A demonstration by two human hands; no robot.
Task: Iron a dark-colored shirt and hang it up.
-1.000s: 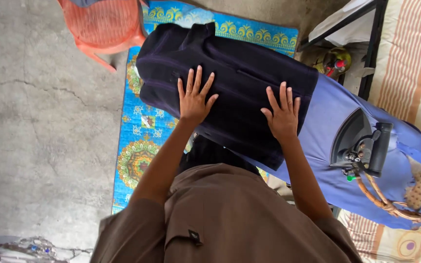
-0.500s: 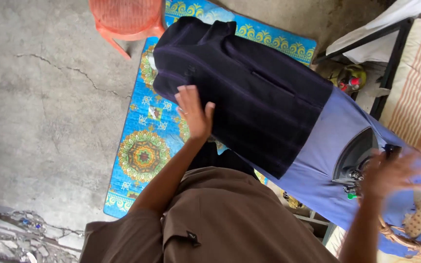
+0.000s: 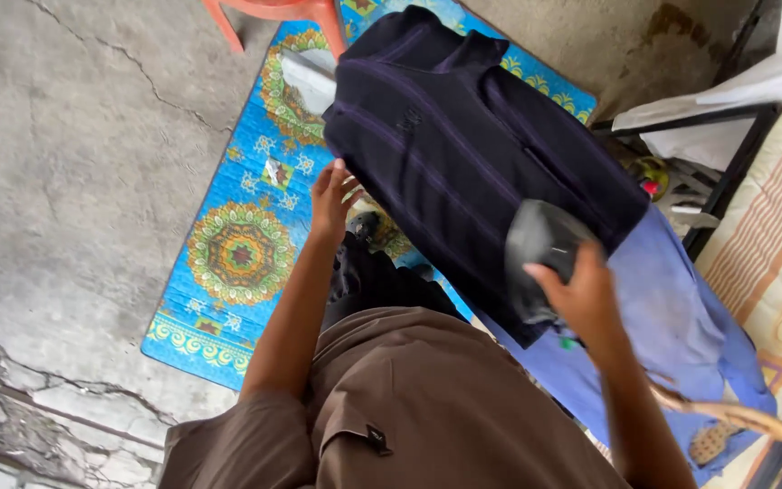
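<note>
A dark navy garment (image 3: 463, 154) with faint purple stripes lies spread on a board covered in blue-violet cloth (image 3: 681, 317). My left hand (image 3: 332, 199) rests at the garment's near left edge, fingers apart, touching the fabric. My right hand (image 3: 576, 290) grips a dark grey clothes iron (image 3: 540, 254) and holds it on the garment's right end. The iron is blurred by motion.
A blue patterned mat (image 3: 237, 254) lies on the cracked concrete floor (image 3: 65, 163) under the board. Orange plastic chair legs (image 3: 273, 14) stand at the top. A striped mattress (image 3: 771, 263) on a black frame is at right. A braided cord (image 3: 744, 417) runs low right.
My right hand left the garment, reached right to the iron, took hold of it and brought it onto the garment. My left hand slid to the garment's near edge. The view shifted.
</note>
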